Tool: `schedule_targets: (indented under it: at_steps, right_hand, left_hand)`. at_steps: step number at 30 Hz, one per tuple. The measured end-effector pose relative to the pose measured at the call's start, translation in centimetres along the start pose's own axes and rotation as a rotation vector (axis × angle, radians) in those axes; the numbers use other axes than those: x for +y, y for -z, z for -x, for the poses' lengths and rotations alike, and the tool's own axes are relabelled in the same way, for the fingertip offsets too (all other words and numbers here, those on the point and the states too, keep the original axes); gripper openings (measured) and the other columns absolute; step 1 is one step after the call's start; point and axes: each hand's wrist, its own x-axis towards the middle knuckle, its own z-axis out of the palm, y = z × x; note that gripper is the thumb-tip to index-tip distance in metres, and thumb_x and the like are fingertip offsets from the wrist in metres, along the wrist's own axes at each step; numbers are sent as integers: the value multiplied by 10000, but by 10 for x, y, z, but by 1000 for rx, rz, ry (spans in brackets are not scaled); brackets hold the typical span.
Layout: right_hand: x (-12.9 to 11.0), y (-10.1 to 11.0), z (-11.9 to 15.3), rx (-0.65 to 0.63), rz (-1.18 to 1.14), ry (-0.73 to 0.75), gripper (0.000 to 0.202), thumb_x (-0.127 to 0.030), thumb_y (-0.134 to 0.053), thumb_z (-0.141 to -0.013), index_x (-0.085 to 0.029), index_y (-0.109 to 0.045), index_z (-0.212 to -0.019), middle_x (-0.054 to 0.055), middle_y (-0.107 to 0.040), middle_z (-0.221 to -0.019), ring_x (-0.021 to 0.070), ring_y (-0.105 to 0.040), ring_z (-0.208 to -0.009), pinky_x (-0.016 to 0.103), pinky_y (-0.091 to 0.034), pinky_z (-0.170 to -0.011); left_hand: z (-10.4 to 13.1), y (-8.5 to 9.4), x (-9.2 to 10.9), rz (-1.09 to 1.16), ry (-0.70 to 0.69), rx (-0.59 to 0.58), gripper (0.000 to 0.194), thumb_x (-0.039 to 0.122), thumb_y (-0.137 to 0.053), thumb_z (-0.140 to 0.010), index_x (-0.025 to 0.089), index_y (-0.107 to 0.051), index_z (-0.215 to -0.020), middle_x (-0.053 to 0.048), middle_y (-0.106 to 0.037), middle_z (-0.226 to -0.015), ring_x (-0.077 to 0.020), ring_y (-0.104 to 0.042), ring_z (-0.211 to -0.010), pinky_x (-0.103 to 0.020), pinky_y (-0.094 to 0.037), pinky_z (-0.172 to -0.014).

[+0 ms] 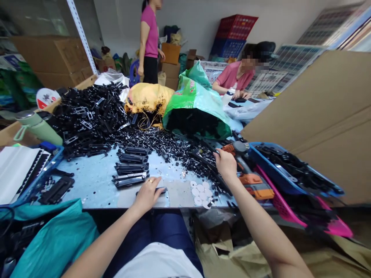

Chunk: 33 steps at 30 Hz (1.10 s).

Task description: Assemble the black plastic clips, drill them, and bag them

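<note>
A narrow, dark, bar-shaped piece (161, 190) lies flat near the table's front edge, roughly crosswise, its middle covered by the left hand (148, 193) and its ends showing on either side. Just beyond it, four slim black folded assemblies (131, 168) lie side by side in a row, the nearest with a shiny grey top. At the fingertips of the right hand (226, 164) is a slender black strip (209, 146), slanting away over a loose spread of small black parts and silvery screws (174, 146); whether it is gripped is unclear
</note>
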Motion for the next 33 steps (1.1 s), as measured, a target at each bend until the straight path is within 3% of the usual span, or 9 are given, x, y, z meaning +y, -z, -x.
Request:
schedule_targets:
  at_steps: [3,7,11,15,19,21,26,29,33]
  right_hand:
    - [-29,10,33,49,-314,288,329,-335,-407,-905,-177,-598,-1121,113,-653,-989,227,-595,-924,388,-478,-813]
    - [-78,14,88,-347,-588,606,317,-368,-409,-912,-237,-593,-1135,69,-664,-900,180,-611,-840,318,-499,-750]
    - [-100,11,113,-691,-602,559,408,-453,-400,-905,-237,-522,-1229,66,-665,-997,182,-623,-914,313,-481,-815]
    - [-87,14,112,-855,-437,556,460,-520,-351,-904,-233,-528,-1217,77,-657,-1056,209,-623,-944,310,-461,-809]
    - [-72,11,113,-863,-208,638,493,-562,-332,-894,-218,-520,-1192,98,-650,-1043,228,-621,-912,302,-429,-764]
    - [-72,5,116,-878,-146,697,480,-560,-315,-899,-206,-533,-1139,96,-656,-967,218,-625,-843,278,-406,-699]
    - [-83,-10,116,-869,-47,781,438,-539,-304,-911,-188,-536,-1033,78,-646,-871,189,-610,-743,249,-322,-588]
    - [-88,-13,114,-810,7,789,417,-511,-286,-926,-192,-541,-1006,74,-630,-896,171,-594,-747,249,-294,-585]
    - [-95,-9,119,-686,82,771,415,-510,-272,-930,-208,-545,-1015,67,-606,-888,171,-574,-776,267,-279,-617]
  left_hand:
    - [-4,2,0,393,177,102,442,378,-430,-885,187,-432,-1283,-126,-560,-1155,-190,-608,-918,-381,-510,-814]
    - [-10,0,11,754,315,146,475,441,-461,-852,166,-458,-1239,-132,-566,-1130,-179,-641,-798,-328,-547,-646]
    - [-3,-8,26,520,172,215,317,393,-541,-816,173,-585,-1040,-87,-612,-993,-192,-616,-844,-344,-524,-739]
    - [3,-6,15,310,-8,63,385,324,-403,-902,188,-454,-1258,-116,-554,-1174,-190,-571,-980,-358,-465,-867]
    - [0,-3,-13,-63,-104,-299,334,270,-468,-872,187,-509,-1193,-95,-586,-1109,-226,-533,-1026,-384,-413,-923]
    - [0,-5,-20,-192,-132,-389,317,222,-455,-869,175,-518,-1176,-94,-594,-1067,-230,-526,-1020,-371,-413,-910]
    - [-1,-10,-12,-308,-142,-405,332,232,-375,-897,164,-468,-1209,-106,-567,-1092,-228,-508,-1035,-370,-399,-896]
    - [-3,-8,-5,-320,-133,-417,350,396,-429,-875,180,-482,-1146,-98,-564,-1067,-249,-510,-1018,-387,-401,-866]
    - [0,-4,-5,-311,-131,-399,605,603,-589,-698,172,-458,-1103,-104,-570,-1019,-272,-541,-950,-375,-423,-790]
